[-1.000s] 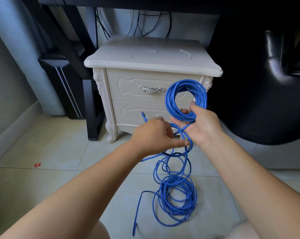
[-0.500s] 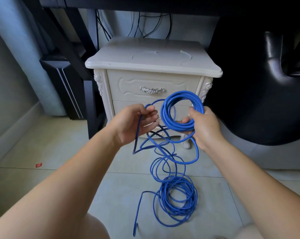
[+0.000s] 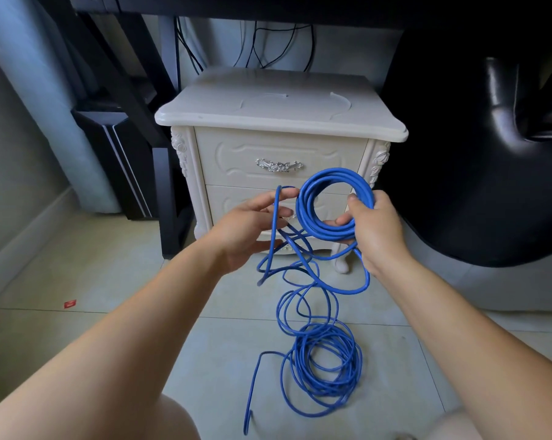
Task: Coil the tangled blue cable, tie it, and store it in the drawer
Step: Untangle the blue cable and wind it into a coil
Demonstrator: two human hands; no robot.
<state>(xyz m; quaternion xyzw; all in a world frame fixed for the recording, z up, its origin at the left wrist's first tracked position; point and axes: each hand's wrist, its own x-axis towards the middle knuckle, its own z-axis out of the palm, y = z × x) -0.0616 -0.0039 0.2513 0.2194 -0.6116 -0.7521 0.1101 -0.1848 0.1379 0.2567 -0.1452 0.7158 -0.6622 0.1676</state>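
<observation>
My right hand (image 3: 374,228) grips a wound coil of the blue cable (image 3: 324,230) at its right side, holding it upright in front of the white nightstand's lower drawer (image 3: 236,201). My left hand (image 3: 251,228) holds a loose strand of the same cable between thumb and fingers, just left of the coil. From both hands the cable hangs down to a tangled pile (image 3: 324,373) on the floor tiles. The upper drawer (image 3: 279,160) with its silver handle is closed.
The white nightstand (image 3: 281,109) stands against the wall under a dark desk. A black padded chair (image 3: 477,154) fills the right side. A black computer case (image 3: 119,157) sits at the left. A small red scrap (image 3: 69,303) lies on the tile floor.
My left hand went from beside the right hand out to the left and drew up a strand. The coil dropped lower, then tilted, and loose cable rose off the floor.
</observation>
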